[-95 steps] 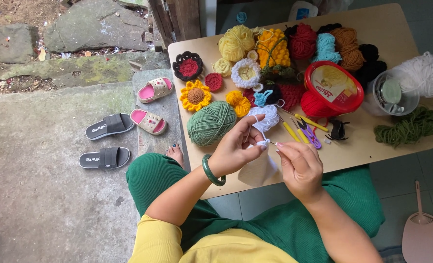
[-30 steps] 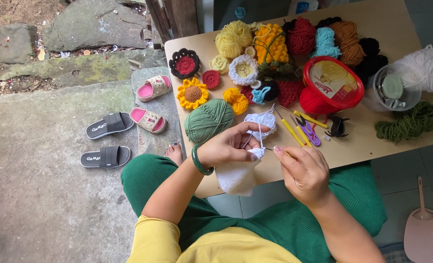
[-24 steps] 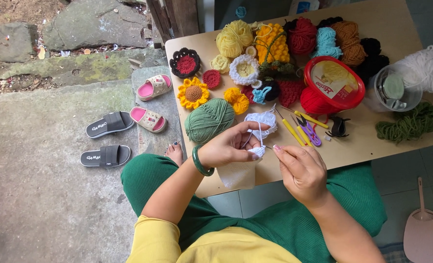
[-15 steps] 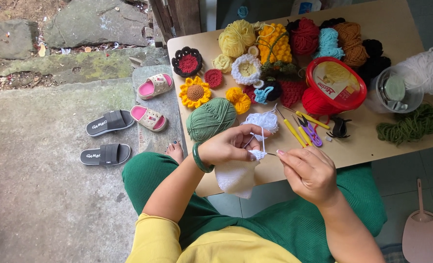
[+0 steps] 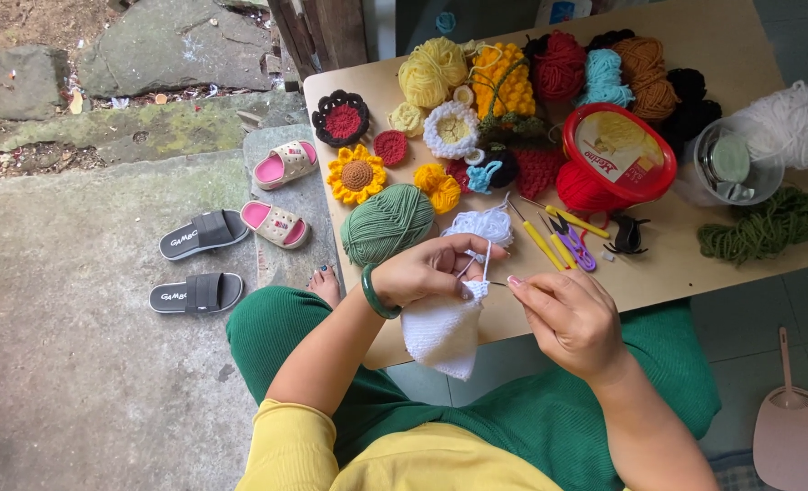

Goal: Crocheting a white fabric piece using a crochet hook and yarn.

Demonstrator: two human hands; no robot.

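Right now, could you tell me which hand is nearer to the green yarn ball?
Left. The left hand lies just below the green yarn ball; the right hand is farther right.

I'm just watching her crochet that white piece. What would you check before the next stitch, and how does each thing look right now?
1. Left hand grips the white crocheted piece: ok.
2. Right hand holds the hook: cannot tell, the hook is too thin to see.
3. White yarn strand runs taut from the work to the white yarn bundle: ok.
4. Strand free of the green yarn ball: ok.
5. Purple scissors lie close by on the table: ok.
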